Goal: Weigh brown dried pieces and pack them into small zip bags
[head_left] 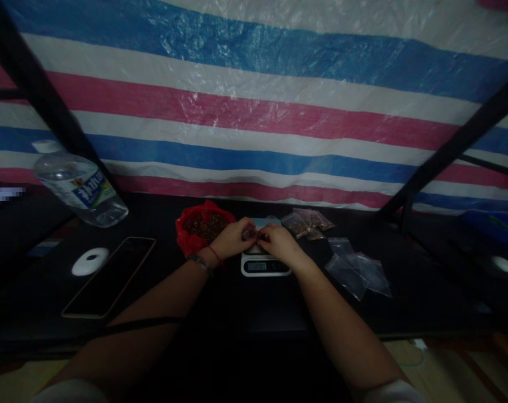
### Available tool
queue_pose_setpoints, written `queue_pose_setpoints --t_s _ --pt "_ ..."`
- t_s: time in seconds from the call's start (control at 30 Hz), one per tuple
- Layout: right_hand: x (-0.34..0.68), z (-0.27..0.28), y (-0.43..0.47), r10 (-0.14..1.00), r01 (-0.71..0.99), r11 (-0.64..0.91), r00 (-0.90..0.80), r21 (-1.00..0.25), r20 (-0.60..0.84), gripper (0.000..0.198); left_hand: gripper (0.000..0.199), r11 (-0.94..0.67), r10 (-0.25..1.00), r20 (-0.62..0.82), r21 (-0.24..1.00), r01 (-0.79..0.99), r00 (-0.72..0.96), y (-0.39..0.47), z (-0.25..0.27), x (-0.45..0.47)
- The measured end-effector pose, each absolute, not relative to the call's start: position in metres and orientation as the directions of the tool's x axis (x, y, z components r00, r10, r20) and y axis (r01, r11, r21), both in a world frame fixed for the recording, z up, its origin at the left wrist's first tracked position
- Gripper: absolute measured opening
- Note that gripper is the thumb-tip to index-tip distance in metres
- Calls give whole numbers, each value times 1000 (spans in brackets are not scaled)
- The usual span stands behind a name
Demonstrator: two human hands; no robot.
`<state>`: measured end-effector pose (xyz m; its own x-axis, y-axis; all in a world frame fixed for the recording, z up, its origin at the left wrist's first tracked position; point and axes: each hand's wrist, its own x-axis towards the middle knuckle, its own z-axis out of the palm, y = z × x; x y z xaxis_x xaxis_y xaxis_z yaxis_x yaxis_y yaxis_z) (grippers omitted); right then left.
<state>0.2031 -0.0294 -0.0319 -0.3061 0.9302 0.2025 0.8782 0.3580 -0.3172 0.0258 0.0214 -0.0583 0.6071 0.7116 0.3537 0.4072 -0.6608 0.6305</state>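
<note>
On the black counter, right in front of you, sits a small white scale. Its little screen is lit, but the numbers are too dim to read for sure. Your 2 hands meet over the top of it. Your left hand has its fingers bent in, pinching a small bag that is clear and has dark bits in it. Your right hand is bent in from the other side, with its fingertips at the small bag too. It is too dark to tell if they are pinching it. You also can't tell if the small bag touches the scale.

Just left of the scale is a red bag, wide open, with lots of brown bits inside. A red string and a band of beads go around your left wrist.

Past your right hand, some full bags lie in a heap, with brown bits in them. Nearer to you on that side are flat bags, clear and spread over each other. Far over to the right is a white spoon.

Well off to the left lies a phone, with a round white thing just beside it. Behind them stands a big clear bottle. A striped sheet hangs at the back.
</note>
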Motion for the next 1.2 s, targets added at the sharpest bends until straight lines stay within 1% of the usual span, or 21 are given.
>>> queue_pose_setpoints --t_s 0.17,0.33,0.4,0.5,0.6,0.67,0.73,0.77,0.83,0.87,0.9,0.93,0.97,1.0,1.07,1.13,1.2 --pt "201 -30 -32 936 887 346 -301 -306 183 15 26 -651 715 366 659 377 596 21 -57 24" --pt "197 -28 -34 949 912 310 -279 -269 151 15 25 -654 718 366 646 393 592 20 -55 22" --pt "197 -28 -34 951 920 300 -270 -251 148 16 28 -656 723 373 633 411 581 21 -54 20" --pt "197 -29 -33 950 925 301 -270 -232 160 16 38 -647 734 361 629 430 576 21 -52 18" --pt "198 -31 -32 945 923 311 -275 -228 176 17 46 -611 756 325 662 435 568 21 -53 17" --pt "198 -32 -31 945 925 307 -268 -225 188 18 47 -559 787 306 722 408 536 21 -54 18" --pt "198 -33 -30 946 928 299 -256 -224 199 19 45 -485 826 306 812 324 473 22 -55 18" --pt "198 -34 -29 946 928 296 -252 -227 204 19 43 -437 849 309 866 243 428 23 -55 17" --pt "197 -35 -29 945 924 295 -246 -241 214 19 40 -295 898 279 955 -3 341 26 -54 14" --pt "197 -36 -29 944 921 297 -244 -250 221 20 40 -197 916 236 969 -151 324 27 -52 12" --pt "196 -37 -29 942 918 301 -244 -260 230 20 40 -86 924 185 953 -289 334 29 -50 9" --pt "196 -38 -29 940 913 305 -243 -270 240 20 42 23 920 137 917 -399 367 30 -48 7" --pt "196 -39 -29 937 908 310 -241 -281 254 21 45 116 906 101 874 -472 410 31 -46 4" --pt "197 -40 -28 933 903 314 -237 -293 272 21 49 184 888 81 838 -514 452 32 -44 3" --pt "197 -40 -28 921 888 328 -224 -323 318 21 53 239 859 83 807 -540 505 33 -44 1" --pt "197 -39 -30 898 861 350 -194 -370 396 20 53 195 839 126 838 -509 529 31 -46 2" --pt "197 -35 -32 858 815 383 -139 -434 495 19 47 121 818 170 883 -453 550 29 -50 5"
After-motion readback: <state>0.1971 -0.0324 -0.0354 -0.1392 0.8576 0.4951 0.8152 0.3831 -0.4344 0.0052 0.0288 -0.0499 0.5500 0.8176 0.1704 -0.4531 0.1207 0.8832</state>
